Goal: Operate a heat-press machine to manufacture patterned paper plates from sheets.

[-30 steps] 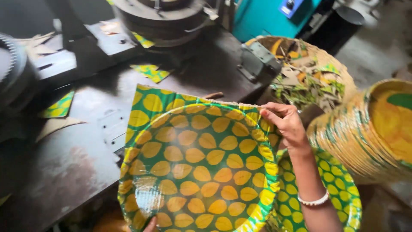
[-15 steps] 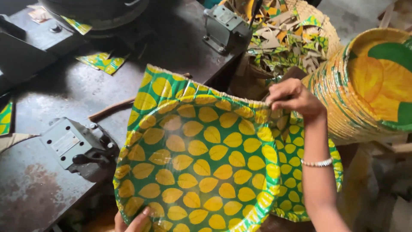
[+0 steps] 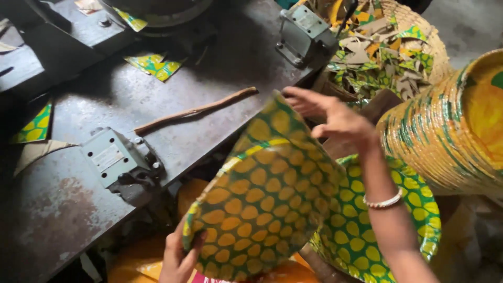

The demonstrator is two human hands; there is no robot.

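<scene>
1. Green-and-yellow patterned paper plate (image 3: pixel 262 194), pressed into a dish shape, is held tilted over the edge of the dark metal workbench (image 3: pixel 120 105).
2. Left hand (image 3: pixel 178 257) grips its lower rim from below.
3. Right hand (image 3: pixel 330 115) touches the upper rim, fingers spread loosely.
4. Woven basket (image 3: pixel 419 36) holds paper offcuts (image 3: pixel 367 57).
5. A stack of matching plates (image 3: pixel 445 136) lies on its side nearby.

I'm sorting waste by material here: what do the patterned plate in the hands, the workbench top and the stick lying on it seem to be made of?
Patterned plate: likely glossy coated paper or card; it looks thin, with a printed yellow-and-green pattern and a slight sheen. Workbench top: metal, probably steel; dull grey with rust patches. Stick: seemingly bare wood; brown, rough and slightly crooked. The left hand grips the plate's lower rim.
</scene>
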